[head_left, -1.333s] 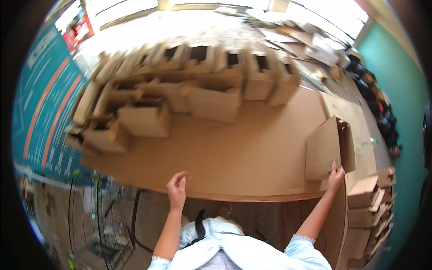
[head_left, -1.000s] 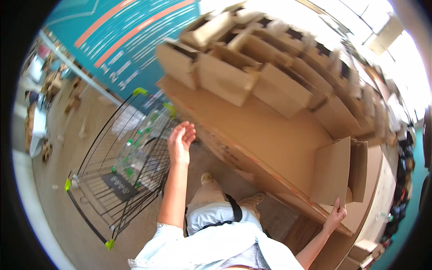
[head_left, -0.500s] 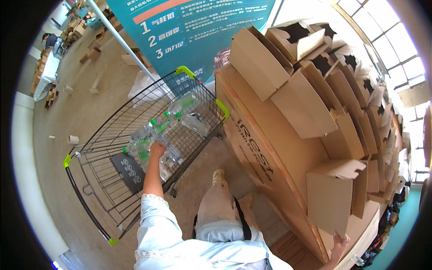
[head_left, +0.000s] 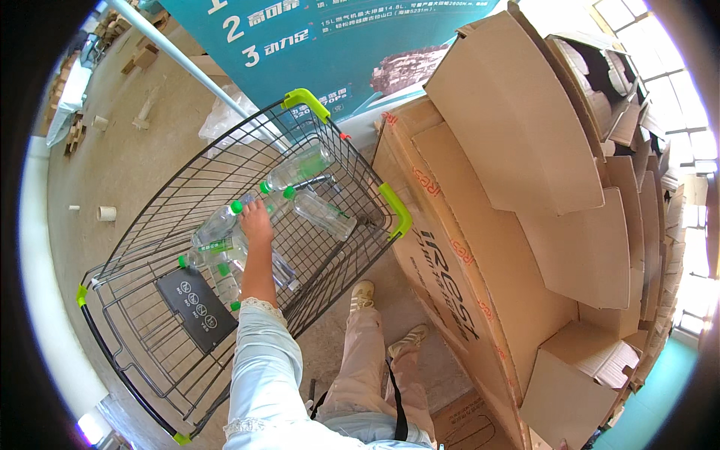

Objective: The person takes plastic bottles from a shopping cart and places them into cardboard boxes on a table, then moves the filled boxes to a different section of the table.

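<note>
My left hand [head_left: 256, 223] reaches down into a black wire shopping cart [head_left: 142, 217] with lime-green corner pieces. Its fingers are closed around a clear plastic bottle that they mostly hide; I cannot make out the bottle's full shape. Several clear bottles with green caps lie in the cart. One bottle [head_left: 301, 166] rests toward the far end, another [head_left: 324, 214] lies to the right of my hand, and a third [head_left: 215, 226] is just left of it. My right hand is out of view.
On the right, a long cardboard carton [head_left: 442, 247] carries stacked open boxes [head_left: 517, 120], with a smaller box [head_left: 577, 367] at its near end. A teal printed banner [head_left: 337, 60] and a pale pole [head_left: 172, 56] stand beyond the cart. White tube pieces [head_left: 106, 214] lie on the floor.
My left hand has moved farther into the cart, toward its far end. The view has shifted closer to the cart. My right hand, at a cardboard box before, has left the picture.
</note>
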`<state>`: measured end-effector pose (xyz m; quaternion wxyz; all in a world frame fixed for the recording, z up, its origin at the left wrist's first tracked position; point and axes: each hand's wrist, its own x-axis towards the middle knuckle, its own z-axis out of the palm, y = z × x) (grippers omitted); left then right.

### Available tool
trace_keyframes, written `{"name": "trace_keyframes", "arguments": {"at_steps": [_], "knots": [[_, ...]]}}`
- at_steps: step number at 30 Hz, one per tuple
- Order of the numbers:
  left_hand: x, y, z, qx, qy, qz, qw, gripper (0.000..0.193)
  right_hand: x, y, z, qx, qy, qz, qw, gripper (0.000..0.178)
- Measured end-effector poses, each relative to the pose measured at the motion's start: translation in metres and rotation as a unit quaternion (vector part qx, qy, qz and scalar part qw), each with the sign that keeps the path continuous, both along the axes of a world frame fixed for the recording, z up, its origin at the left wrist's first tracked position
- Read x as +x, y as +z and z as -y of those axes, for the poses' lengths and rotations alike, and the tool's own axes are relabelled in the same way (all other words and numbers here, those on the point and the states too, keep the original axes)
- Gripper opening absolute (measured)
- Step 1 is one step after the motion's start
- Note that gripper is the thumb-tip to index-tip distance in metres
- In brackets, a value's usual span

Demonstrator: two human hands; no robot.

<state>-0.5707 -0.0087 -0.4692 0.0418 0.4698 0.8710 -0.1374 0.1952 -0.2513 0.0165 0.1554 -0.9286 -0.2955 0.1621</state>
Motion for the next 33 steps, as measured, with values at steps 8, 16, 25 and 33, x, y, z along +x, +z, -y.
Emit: {"name": "trace_keyframes", "arguments": {"at_steps": [8, 16, 25, 33], "knots": [[0.002, -0.023, 0.055, -0.070, 0.182, 0.357, 0.913, 0.069, -0.017, 0.004, -0.015, 0.014, 0.025, -0.035, 0.999, 0.037], [0.015, 0.171, 0.079, 0.159, 0.216, 0.593, 0.759, 0.049, 0.014, -0.015, 0.017, 0.016, 0.246, 0.016, 0.969, 0.021], [0.244, 0.395, -0.014, 0.409, 0.108, 0.902, 0.087, 0.068, 0.000, -0.024, -0.007, 0.128, 0.237, -0.045, 0.962, 0.026], [0.456, 0.549, -0.060, 0.367, -0.035, 0.927, -0.064, 0.072, 0.023, -0.017, -0.041, 0.164, 0.462, -0.125, 0.863, 0.033]]}}
